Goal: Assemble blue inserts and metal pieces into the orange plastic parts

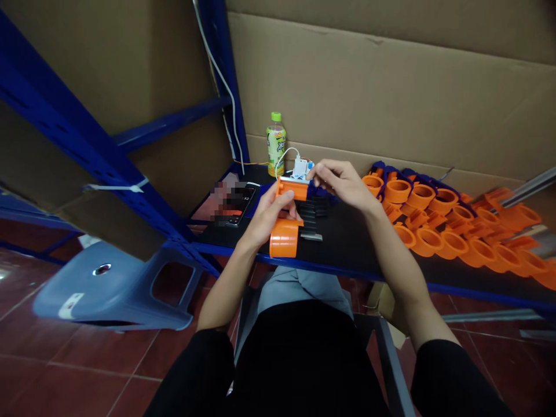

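The fingers [284, 204] of the left hand [267, 217] curl around an orange plastic clamp part [289, 223], gripping it above the near edge of the black counter [347, 243]. The fingers [319, 172] of the right hand [343, 184] pinch the part's upper end. Just behind lies a stack of small black pieces [313, 213]. To the right, a heap of orange plastic rings [452, 231] covers the counter. Farther back stand a green-capped drink bottle [276, 143] and a white charger [300, 168]; a dark phone [241, 202] lies to the left, and a grey plastic stool [113, 286] sits on the floor.
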Tool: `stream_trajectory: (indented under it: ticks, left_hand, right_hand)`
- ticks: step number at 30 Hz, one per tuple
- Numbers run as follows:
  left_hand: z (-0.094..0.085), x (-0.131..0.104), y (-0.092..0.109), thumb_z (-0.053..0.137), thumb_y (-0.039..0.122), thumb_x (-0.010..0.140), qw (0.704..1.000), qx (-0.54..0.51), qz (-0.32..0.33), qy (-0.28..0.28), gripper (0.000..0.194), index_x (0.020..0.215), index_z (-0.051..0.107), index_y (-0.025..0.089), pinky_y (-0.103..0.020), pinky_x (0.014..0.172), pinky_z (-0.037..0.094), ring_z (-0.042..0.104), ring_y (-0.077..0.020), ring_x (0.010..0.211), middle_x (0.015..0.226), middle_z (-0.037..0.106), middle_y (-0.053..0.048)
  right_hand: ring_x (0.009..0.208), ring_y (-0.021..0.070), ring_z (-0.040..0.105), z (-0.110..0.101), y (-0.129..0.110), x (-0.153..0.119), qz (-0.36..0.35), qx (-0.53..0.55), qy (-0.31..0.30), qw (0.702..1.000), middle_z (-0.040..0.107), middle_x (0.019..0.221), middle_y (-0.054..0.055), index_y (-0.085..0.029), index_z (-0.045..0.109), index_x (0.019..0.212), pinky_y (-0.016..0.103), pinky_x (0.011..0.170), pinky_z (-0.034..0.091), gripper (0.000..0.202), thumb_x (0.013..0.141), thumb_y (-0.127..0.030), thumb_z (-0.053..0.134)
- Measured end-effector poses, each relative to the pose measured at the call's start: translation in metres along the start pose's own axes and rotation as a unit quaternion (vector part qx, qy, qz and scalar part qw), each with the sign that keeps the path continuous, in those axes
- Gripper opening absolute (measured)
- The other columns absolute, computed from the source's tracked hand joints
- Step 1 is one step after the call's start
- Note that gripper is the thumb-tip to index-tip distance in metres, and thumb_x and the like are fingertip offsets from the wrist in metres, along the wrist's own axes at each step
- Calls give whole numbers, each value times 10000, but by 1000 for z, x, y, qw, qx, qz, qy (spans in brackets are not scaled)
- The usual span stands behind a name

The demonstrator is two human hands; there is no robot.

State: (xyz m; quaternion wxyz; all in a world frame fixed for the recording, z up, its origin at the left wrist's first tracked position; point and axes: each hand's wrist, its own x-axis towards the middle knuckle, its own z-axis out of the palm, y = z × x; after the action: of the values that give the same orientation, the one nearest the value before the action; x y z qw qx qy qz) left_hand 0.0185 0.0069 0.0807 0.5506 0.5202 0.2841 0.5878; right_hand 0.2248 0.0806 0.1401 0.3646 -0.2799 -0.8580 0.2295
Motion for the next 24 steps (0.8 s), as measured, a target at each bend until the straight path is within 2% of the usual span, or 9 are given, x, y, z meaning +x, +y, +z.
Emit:
stream_trajectory:
  ticks: [1, 3, 7, 10, 14, 16, 19, 22, 24]
  left_hand:
    - [-2, 0, 3, 725, 533, 884, 1000, -4, 2, 24, 376, 1009, 560, 220, -250, 578, 571, 698, -156, 576, 634, 616, 57]
    - [-5, 3, 5, 730, 547, 872, 998, 0, 4, 58, 386, 985, 579, 210, -226, 544, 549, 706, -150, 586, 666, 647, 36]
    - [-11, 12, -1, 751, 561, 847, 997, 3, -13, 77, 416, 970, 618, 187, -209, 525, 540, 713, -132, 597, 787, 719, -10]
    - [-12, 15, -6, 762, 558, 843, 997, 4, -27, 67, 437, 1013, 619, 182, -218, 528, 559, 724, -135, 602, 854, 753, -30]
    - [-12, 14, -6, 757, 533, 859, 998, 7, -34, 57, 422, 1046, 602, 188, -226, 540, 577, 744, -149, 615, 879, 775, -39]
    - [-11, 14, -5, 756, 528, 861, 998, 8, -34, 58, 427, 1068, 585, 197, -222, 536, 573, 755, -154, 624, 897, 784, -41]
    - [-9, 14, -6, 765, 539, 859, 998, 14, -24, 58, 472, 1127, 570, 204, -215, 536, 568, 774, -166, 652, 933, 793, -48]
    - [-6, 15, -9, 780, 566, 851, 998, 29, -15, 62, 515, 1145, 575, 196, -222, 558, 583, 781, -169, 672, 989, 793, -67]
    - [-3, 14, -11, 790, 573, 846, 997, 48, -8, 66, 527, 1140, 575, 193, -226, 572, 591, 774, -159, 666, 1023, 788, -72]
  right_hand:
    - [793, 151, 582, 3, 14, -2, 13, -17, 18, 1000, 688, 881, 42, -174, 745, 1025, 284, 768, 448, 491, 1071, -569, 458]
    - [855, 175, 608, 11, 43, -9, 43, -111, 17, 993, 709, 965, 55, -188, 757, 1078, 305, 815, 463, 370, 1022, -515, 594]
    - [990, 219, 638, 26, 87, -22, 121, -267, -69, 954, 699, 1103, 89, -193, 756, 1183, 335, 897, 478, 322, 940, -403, 752]
    - [1026, 218, 637, 32, 101, -27, 148, -283, -92, 943, 677, 1137, 92, -190, 752, 1196, 327, 913, 476, 326, 944, -398, 753]
    - [1015, 206, 617, 31, 105, -27, 146, -262, -97, 949, 659, 1139, 89, -180, 764, 1110, 321, 918, 465, 251, 948, -370, 742]
    - [972, 194, 605, 27, 103, -27, 132, -234, -73, 960, 661, 1120, 81, -184, 764, 1090, 321, 919, 460, 229, 952, -364, 728]
    - [927, 184, 597, 20, 96, -26, 84, -161, 22, 983, 679, 1078, 70, -190, 755, 1115, 316, 898, 469, 253, 962, -384, 703]
    - [909, 180, 607, 19, 86, -27, 51, -70, 119, 989, 691, 1084, 70, -198, 742, 1180, 281, 760, 475, 343, 966, -459, 681]
    - [877, 173, 609, 21, 78, -28, 44, -26, 138, 989, 695, 1074, 69, -200, 742, 1193, 265, 686, 461, 400, 952, -514, 686]
